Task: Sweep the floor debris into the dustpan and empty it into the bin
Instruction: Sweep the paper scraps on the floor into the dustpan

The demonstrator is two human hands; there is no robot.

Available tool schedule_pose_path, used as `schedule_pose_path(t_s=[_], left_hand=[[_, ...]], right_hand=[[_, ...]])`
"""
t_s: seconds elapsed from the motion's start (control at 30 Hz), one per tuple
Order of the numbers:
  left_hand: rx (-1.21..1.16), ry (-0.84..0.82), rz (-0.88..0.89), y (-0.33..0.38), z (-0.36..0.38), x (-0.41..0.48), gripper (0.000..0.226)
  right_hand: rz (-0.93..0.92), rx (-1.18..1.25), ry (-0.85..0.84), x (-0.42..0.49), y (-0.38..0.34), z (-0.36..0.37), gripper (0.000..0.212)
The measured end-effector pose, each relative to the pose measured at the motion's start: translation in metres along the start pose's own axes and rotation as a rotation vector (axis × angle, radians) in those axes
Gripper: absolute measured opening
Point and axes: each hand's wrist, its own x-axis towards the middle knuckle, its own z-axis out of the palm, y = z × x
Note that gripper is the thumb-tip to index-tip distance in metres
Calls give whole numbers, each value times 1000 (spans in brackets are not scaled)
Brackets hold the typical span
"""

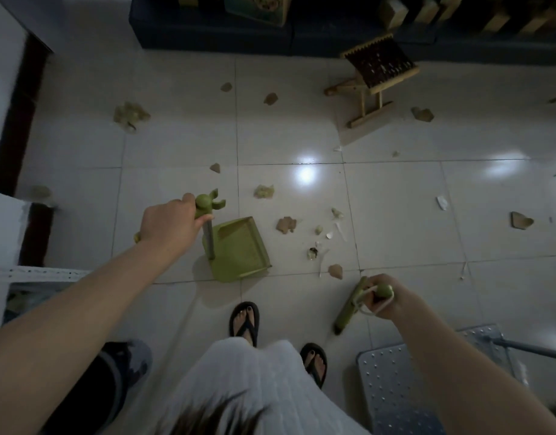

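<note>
Left hand (166,224) grips the dustpan's (239,246) upright handle; the pan lies flat on the floor (396,199), mouth facing right toward the scraps (286,224). Right hand (386,301) grips the broom (348,309), its head running diagonally, near-left to far-right.

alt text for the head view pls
A person stands over a tiled floor, left hand gripping the handle of a green dustpan, right hand gripping a green broom. Scraps of debris lie scattered ahead, near a small wooden stool.
</note>
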Motion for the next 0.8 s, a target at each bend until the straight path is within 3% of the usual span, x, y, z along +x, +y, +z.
schedule_pose_path(t_s=[0.07,0.17,0.37,0.53,0.8], left_hand=[[1,-18,8,-6,1,9,49],[-11,-40,20,-15,0,17,47],[-27,-94,16,-30,2,19,44],[-24,-106,-10,-38,1,17,45],[-38,-80,-13,-45,-4,16,47]], right_hand=[[-15,18,-13,1,0,25,33],[-4,35,-43,-1,-7,58,16],[1,10,-132,-16,-42,98,25],[95,-96,-253,-9,-62,112,23],[112,-138,-248,-22,-86,99,21]])
